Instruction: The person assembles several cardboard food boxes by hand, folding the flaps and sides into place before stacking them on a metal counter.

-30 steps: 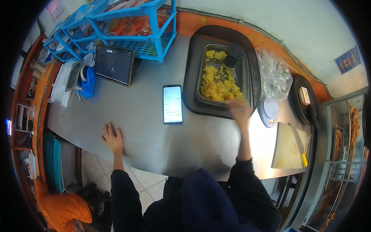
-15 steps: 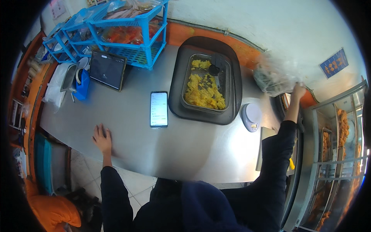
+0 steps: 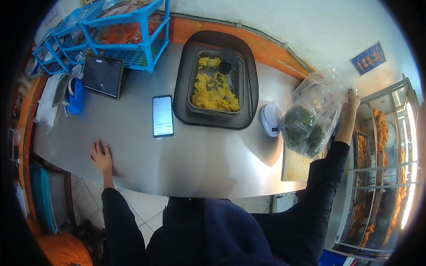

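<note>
The right hand (image 3: 353, 101), out at about 3 o'clock in the view, has its grip closed on the top edge of a clear plastic bag (image 3: 316, 111) and holds it up off the worktop (image 3: 199, 159). The bag hangs down and to the left of the hand, and dark green leaves (image 3: 304, 129) sit bunched in its lower part. Its bottom hangs over a pale cutting board (image 3: 296, 167) that lies at the right end of the worktop; whether it touches the board cannot be told.

The left hand (image 3: 101, 155), at about 8 o'clock, lies flat on the bare steel near the front edge, fingers spread and holding nothing.

Just beside the bag, at its 9 o'clock, stands a small white kitchen scale (image 3: 270, 119). Further left, toward 12 o'clock, a dark oval tray (image 3: 182, 95) carries a metal pan (image 3: 191, 84) of yellow food flecked with green, with a black-handled utensil (image 3: 227, 62) resting in its far end. A smartphone (image 3: 163, 116) with a lit screen lies on the steel just beside the tray's left rim, between the tray and the left hand. At 10 o'clock a tablet (image 3: 103, 75) leans against a blue plastic rack (image 3: 120, 33), and a blue tape dispenser (image 3: 76, 94) sits to the tablet's left. At the far right, past the right forearm, a glass display case (image 3: 381, 177) holds orange-brown fried food.
</note>
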Tool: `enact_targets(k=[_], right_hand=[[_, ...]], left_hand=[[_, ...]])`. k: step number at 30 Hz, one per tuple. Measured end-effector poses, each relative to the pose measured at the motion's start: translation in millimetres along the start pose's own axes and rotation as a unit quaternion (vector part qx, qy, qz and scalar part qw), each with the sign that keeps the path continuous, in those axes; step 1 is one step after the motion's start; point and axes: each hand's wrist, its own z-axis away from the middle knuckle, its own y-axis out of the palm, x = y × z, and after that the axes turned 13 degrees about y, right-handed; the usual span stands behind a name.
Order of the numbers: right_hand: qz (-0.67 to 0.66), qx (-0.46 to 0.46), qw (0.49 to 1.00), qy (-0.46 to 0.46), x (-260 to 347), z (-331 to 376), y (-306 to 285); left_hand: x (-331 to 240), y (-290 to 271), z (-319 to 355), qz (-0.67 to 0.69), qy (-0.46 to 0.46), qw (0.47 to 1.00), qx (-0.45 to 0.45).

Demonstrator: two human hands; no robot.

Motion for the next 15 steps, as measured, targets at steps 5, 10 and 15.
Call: enact_targets(k=[5, 10, 15], right_hand=[[0.0, -0.001, 0.993, -0.118, 20, 8, -35], [0.236, 0.129, 0.925, -0.269, 37, 152, -45], [0.288, 0.33, 0.799, -0.411, -27, 331, -75]], left_hand=[[-2, -1, -5, -0.002, 0.017, 1.0, 0.007], [14, 9, -1, -0.024, 0.013, 1.0, -0.003], [1, -13, 15, 0.566, -0.17, 0.787, -0.177]])
